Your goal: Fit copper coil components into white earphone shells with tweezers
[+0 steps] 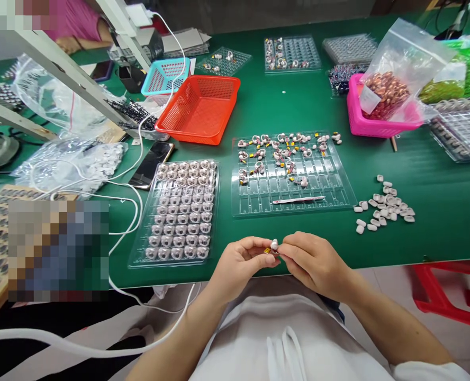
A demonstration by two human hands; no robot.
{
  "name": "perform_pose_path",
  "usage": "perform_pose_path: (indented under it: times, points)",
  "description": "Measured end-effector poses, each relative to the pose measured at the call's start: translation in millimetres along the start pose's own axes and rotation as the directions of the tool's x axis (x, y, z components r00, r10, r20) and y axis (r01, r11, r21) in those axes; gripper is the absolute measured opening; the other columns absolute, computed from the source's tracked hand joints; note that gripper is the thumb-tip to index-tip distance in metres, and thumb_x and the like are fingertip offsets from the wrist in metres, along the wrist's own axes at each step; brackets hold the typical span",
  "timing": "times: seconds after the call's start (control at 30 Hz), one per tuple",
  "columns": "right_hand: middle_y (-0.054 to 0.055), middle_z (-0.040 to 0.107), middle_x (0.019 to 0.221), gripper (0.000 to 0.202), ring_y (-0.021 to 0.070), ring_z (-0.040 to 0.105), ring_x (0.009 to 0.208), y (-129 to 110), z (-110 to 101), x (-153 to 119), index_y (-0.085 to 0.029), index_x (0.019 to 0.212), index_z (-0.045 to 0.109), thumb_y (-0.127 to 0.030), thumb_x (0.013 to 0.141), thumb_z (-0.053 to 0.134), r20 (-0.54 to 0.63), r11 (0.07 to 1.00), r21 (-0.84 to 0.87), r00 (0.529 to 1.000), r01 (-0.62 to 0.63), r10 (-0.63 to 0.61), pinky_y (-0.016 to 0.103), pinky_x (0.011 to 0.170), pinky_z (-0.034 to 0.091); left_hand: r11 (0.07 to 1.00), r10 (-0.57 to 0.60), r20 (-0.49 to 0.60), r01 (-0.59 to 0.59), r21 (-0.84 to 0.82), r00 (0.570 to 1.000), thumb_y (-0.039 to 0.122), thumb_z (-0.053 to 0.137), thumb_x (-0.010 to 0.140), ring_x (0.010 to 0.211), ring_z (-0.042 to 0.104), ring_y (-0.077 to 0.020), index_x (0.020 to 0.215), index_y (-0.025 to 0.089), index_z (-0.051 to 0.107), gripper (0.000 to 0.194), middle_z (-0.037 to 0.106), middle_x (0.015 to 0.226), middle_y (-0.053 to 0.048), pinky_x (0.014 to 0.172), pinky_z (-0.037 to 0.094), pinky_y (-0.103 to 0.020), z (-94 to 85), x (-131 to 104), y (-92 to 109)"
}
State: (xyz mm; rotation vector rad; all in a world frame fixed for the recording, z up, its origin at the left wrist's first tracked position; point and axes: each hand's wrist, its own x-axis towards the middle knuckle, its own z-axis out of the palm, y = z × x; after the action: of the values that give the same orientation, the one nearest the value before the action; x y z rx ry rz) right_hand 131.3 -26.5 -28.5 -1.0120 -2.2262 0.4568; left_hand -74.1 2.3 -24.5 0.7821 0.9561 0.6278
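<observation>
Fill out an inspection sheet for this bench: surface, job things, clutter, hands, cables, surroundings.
Surface: green tabletop, closely packed on its left side.
Job's things: a small white part with a yellow tab, in hand; similar parts in a clear tray, with tweezers across it; loose white pieces to its right.
Clutter: phone, red basket, pink basket with a bag of copper-coloured pieces.
Hands: left hand and right hand hold the small white part at their fingertips.
Cables: white cables loop over the left side.
Surroundings: red stool at right; another person's pink sleeve, upper left.
</observation>
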Motion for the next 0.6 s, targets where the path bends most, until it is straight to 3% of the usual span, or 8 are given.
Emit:
perform_pose_path:
  times: [0.17, 0.33, 0.47, 0.6]
  points:
    - [0.009, 0.066, 0.094, 0.017, 0.0182, 0.056, 0.077, 1, -2, 3, -0.016, 0.114, 0.058, -0.012, 0.097, 0.055, -0.025, 1.0, 0.007, 0.999, 0.022, -0.021, 0.031, 0.068, 0.047, 0.999, 0.021, -0.005, -0.022, -0.047, 1.0, 0.021, 0.084, 0.074, 0.076, 0.074, -0.0167, 0.089, 0.016, 0.078, 0.017, 0.079, 0.082, -0.003, 0.079, 0.061, -0.029, -1.5, 2, -1]
    - [0.008, 0.066, 0.091, 0.016, 0.0169, 0.056, 0.074, 0, -1, 5, -0.017, 0.109, 0.06, -0.009, 0.097, 0.053, -0.075, 0.997, 0.078, 0.997, 0.017, -0.011, 0.03, 0.066, 0.046, 0.998, 0.064, -0.032, -0.064, 0.009, 0.997, 0.023, 0.083, 0.075, 0.076, 0.073, -0.0165, 0.086, 0.017, 0.078, 0.014, 0.079, 0.08, -0.003, 0.078, 0.06, -0.027, 3.1, -3, 1]
    - [0.007, 0.064, 0.094, 0.013, 0.0167, 0.059, 0.081, -2, -4, 6, -0.018, 0.106, 0.061, -0.012, 0.097, 0.054, -0.027, 0.939, 0.318, 0.989, -0.131, 0.148, 0.029, 0.071, 0.05, 0.963, 0.188, -0.044, -0.175, 0.206, 0.981, 0.021, 0.077, 0.08, 0.083, 0.073, -0.0186, 0.089, 0.019, 0.078, 0.009, 0.079, 0.087, -0.003, 0.079, 0.059, -0.026, 4.9, -7, 1]
    - [0.002, 0.061, 0.083, 0.012, 0.014, 0.057, 0.072, -5, -7, 9, -0.02, 0.095, 0.065, -0.012, 0.095, 0.056, 0.075, 0.831, 0.447, 0.94, -0.33, 0.332, 0.025, 0.063, 0.046, 0.871, 0.273, 0.005, -0.249, 0.424, 0.962, 0.02, 0.069, 0.087, 0.088, 0.074, -0.0213, 0.097, 0.02, 0.078, 0.013, 0.079, 0.095, -0.005, 0.084, 0.06, -0.03, 4.5, -10, -1]
